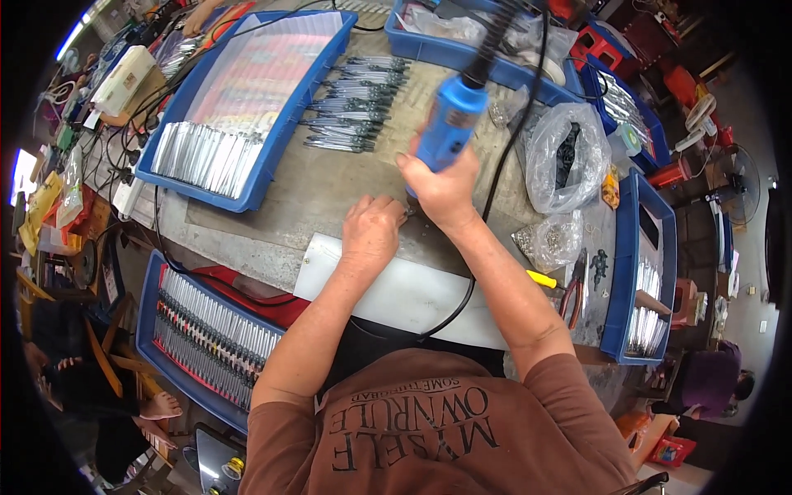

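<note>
While slim pens are being held in a blue tray (186,386) at lower left, more silvery pens are being kept in a larger blue tray (268,169) on the table (219,235). Beside it, a stack of dark-ended pens (355,107) is being supported. Next, the left grip (371,235) is being rested low, fingers bunched; whether anything is being pinched cannot be told. Just beyond, a blue power driver (454,124) is being held tilted, clamped in the right grip (445,186), its lower end being hidden by the hand. Should the tip slip, the left fingertips could be nicked, so closely are both grips being set. Farther right, a black cable (540,66) is being partly covered by the right forearm; a snag there could pull the driver askew. If knocked, the small parts being held in a clear bag (549,242) could be spilled.
</note>
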A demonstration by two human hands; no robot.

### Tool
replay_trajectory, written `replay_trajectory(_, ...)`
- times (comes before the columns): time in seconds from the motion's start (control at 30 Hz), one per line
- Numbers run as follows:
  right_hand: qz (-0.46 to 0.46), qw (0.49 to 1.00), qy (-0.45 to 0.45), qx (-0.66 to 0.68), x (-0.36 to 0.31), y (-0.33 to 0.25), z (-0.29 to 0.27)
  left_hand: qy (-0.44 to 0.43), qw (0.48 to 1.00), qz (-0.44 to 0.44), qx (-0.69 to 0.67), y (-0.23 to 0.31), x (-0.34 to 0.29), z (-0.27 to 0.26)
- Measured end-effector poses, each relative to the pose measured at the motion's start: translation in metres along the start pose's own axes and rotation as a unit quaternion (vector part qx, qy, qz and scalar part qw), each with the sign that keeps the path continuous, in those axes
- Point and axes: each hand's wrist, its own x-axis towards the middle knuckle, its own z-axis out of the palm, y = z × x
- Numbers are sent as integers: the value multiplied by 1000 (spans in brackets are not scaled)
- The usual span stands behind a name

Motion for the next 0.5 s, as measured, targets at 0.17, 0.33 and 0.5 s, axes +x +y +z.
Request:
replay_trajectory(0.17,0,983,60,172,-18,-19,-19,9,999,30,28,1,-3,-2)
replay_trajectory(0.33,-3,964,108,244,-28,-13,-50,11,993,103,49,0,-2,1)
replay_trajectory(0.5,4,938,177,299,-33,-7,-75,29,993,71,87,-26,5,-25)
